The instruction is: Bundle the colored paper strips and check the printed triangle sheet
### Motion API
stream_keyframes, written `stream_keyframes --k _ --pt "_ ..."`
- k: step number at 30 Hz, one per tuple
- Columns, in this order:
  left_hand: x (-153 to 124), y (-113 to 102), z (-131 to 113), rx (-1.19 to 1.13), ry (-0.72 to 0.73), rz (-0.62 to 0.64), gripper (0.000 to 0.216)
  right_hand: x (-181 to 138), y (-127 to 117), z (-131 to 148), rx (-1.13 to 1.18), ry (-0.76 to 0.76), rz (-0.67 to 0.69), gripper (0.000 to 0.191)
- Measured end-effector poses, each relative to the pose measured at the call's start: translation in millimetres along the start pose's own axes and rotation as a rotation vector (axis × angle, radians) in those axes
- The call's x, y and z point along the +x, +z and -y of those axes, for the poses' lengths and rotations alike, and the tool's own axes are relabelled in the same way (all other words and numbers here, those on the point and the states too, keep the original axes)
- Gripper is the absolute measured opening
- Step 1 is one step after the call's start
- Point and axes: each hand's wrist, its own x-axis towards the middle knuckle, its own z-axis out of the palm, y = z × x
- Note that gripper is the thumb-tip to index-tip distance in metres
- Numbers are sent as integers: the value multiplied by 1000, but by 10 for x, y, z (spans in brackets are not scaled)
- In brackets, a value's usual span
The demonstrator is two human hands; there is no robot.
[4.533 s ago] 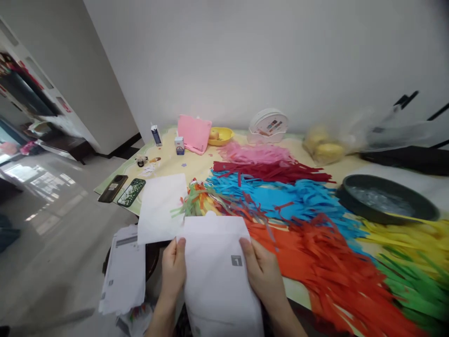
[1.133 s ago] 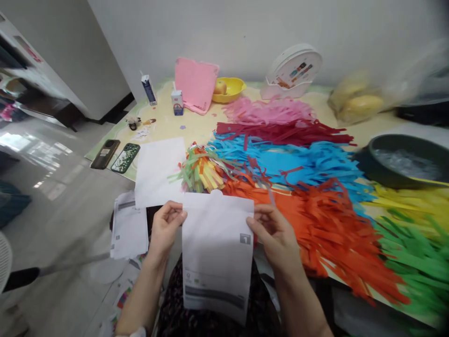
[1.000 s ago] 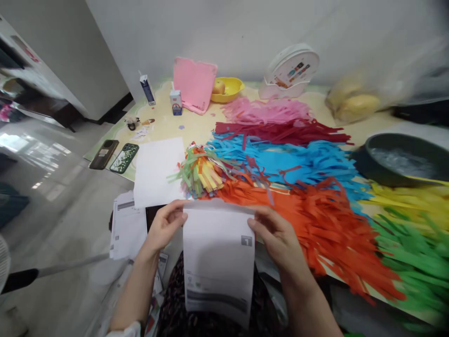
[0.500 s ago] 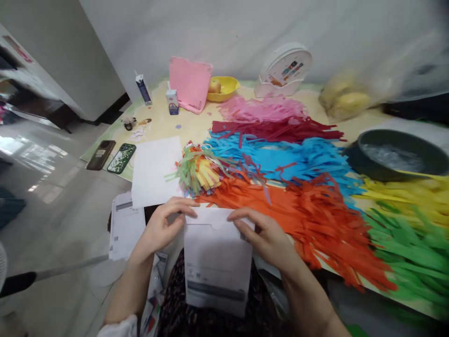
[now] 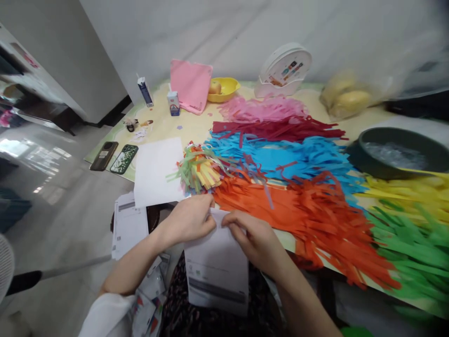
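A white paper envelope (image 5: 217, 269) with a dark printed band near its lower end hangs over my lap at the table's front edge. My left hand (image 5: 194, 217) is closed on its top edge, fingers curled toward the middle. Just to the right, my right hand (image 5: 250, 236) pinches the same edge between thumb and fingers. The flap is mostly hidden behind the hands. Beyond them lie a small bundle of multicoloured paper strips (image 5: 199, 171) and a blank white sheet (image 5: 157, 171). Orange fringed paper (image 5: 266, 206) spreads close by on the right.
Blue fringed paper (image 5: 277, 157), green strips (image 5: 414, 248) and a dark bowl (image 5: 368, 159) cover the table's right side. Two phones, one dark (image 5: 104, 156) and one green-patterned (image 5: 124, 159), lie at the left edge. Below hang printed sheets (image 5: 129, 227); a fan (image 5: 5, 267) stands lower left.
My left hand has slid right along the envelope's top edge, close to my right hand, and its fingers have closed. My right hand has shifted slightly left.
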Motion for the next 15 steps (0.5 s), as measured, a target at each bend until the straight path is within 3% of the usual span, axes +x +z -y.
stream_keyframes --k 5,9,15 --pt "20 50 20 -70 -24 -19 5 4 42 -35 25 -2 7 23" --pt "39 58 33 -69 -34 51 4 16 64 -46 51 25 19 23" --pt "33 104 142 -66 42 44 7 44 31 -127 69 108 35 20"
